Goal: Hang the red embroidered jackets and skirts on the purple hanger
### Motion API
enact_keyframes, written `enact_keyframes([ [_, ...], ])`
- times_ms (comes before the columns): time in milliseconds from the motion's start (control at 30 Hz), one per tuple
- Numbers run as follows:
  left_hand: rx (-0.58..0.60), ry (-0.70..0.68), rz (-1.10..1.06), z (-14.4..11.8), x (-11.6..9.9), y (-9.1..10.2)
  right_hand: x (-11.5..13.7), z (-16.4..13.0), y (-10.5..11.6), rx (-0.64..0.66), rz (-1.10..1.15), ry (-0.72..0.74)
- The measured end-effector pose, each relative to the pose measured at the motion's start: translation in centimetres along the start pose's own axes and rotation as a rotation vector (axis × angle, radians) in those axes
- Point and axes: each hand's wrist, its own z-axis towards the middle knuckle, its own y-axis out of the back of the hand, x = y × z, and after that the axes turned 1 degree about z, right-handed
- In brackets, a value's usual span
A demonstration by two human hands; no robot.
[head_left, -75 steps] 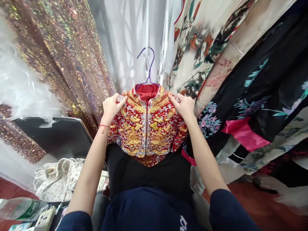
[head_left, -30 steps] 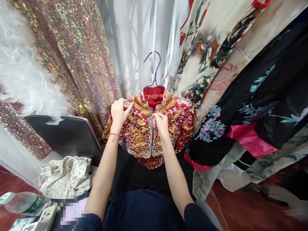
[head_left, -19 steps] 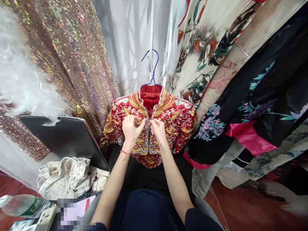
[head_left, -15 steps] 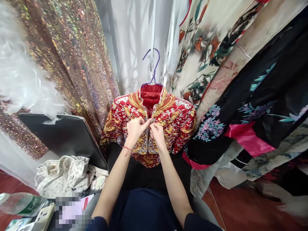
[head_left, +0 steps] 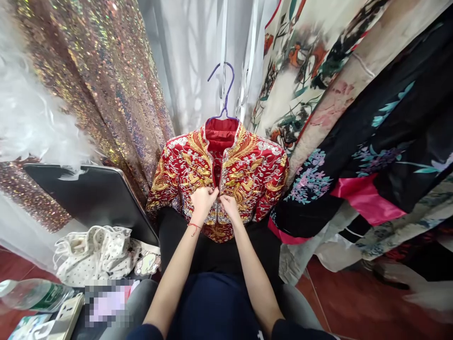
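On black cloth [head_left: 173, 241] over the lap, straight ahead of the body [head_left: 215, 307], a red jacket [head_left: 253, 165] with gold and silver embroidery is being presented front side up, its collar [head_left: 205, 134] pointing away and its hem [head_left: 217, 233] facing back. At the neck a purple hanger [head_left: 230, 87] is being worn by the jacket, the hook standing out beyond the collar. The long line that matters, the front opening [head_left: 217, 170], is running from collar to hem down the jacket's middle, nearly in line with the body, and is being flanked by both hands at once. From the left it is being met by the left hand [head_left: 202, 200], whose thumb [head_left: 214, 192] is lying across toward the edge; from the right it is being met by the right hand [head_left: 229, 205], its fingertips [head_left: 222, 198] set a little nearer the hem. Neither hand is clearly lying nearer to the line. Both are being held mostly closed, pinching at the jacket's edges; whether a small fastener is being gripped there cannot be told, as it is being covered by the fingers. Collarward of the pinch, the edges are standing apart in a narrow V; hemward, they are lying together.
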Motion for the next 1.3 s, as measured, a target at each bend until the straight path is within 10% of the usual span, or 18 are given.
enact_keyframes([
  [400,0.164,0.139,-0.05,-1.8,3.3,-7.4,-3.9,0.7,-0.7,0.107,-0.159,-0.326],
  [933,0.132,0.164,-0.583,-3.1,5.4,-5.5,-7.4,-0.2,-1.9,0.226,-0.26,-0.533],
  [1300,-0.018,0.215,-0.804,-2.8,5.5,-2.9,-4.8,-2.0,-1.4,0.23,-0.363,-0.48],
])
